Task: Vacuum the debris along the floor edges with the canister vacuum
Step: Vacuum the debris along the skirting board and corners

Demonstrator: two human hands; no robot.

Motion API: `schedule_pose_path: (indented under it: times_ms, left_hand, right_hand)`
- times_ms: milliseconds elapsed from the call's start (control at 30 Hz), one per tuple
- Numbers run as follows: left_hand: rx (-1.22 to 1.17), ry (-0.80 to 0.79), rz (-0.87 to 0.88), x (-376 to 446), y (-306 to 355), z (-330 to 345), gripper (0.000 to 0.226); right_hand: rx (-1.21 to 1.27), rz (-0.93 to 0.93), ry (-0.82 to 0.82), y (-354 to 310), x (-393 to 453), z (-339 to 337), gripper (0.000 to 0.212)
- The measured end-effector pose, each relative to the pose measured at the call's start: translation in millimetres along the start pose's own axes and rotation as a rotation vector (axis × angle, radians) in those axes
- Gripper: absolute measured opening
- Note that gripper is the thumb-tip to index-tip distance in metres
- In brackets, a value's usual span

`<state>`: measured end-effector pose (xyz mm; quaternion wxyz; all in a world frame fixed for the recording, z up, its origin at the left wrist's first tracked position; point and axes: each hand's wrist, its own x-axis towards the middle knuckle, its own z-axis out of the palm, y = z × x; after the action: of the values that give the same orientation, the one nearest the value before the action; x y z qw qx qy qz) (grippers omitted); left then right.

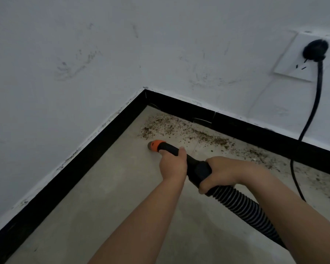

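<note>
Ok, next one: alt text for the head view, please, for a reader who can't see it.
Two bare hands hold a black vacuum hose, left hand near its orange nozzle and right hand farther back, aiming at brown debris along a black baseboard in a floor corner. A black cord hangs from a wall outlet on the right.

Ribbed plastic hose (242, 204), matt floor (107, 197), scuffed wall (74, 54) (painted)

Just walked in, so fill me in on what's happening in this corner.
A person is vacuuming the floor edge. The left hand grips the black wand just behind the orange nozzle, and the right hand holds the handle where the ribbed hose joins. Brown debris lies along the black baseboard, just beyond the nozzle. A black cord is plugged into the wall outlet.
</note>
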<state>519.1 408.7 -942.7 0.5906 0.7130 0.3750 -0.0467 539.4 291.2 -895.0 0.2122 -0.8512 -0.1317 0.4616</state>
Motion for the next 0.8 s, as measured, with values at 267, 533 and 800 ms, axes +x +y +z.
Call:
schedule_pose_path:
  times_ms: [267,533,800]
  left_hand:
    - [-0.041,-0.092,-0.068,-28,6,30,0.061]
    - [-0.094,-0.209,-0.065,-51,10,54,0.063]
    - [-0.073,-0.175,-0.087,-40,1,51,0.068]
  right_hand:
    - [-0.111,0.038,0.073,27,-33,-9,0.028]
    - [-0.125,0.078,0.106,48,-65,-14,0.025]
    - [-0.094,0.087,0.074,49,-49,-6,0.032]
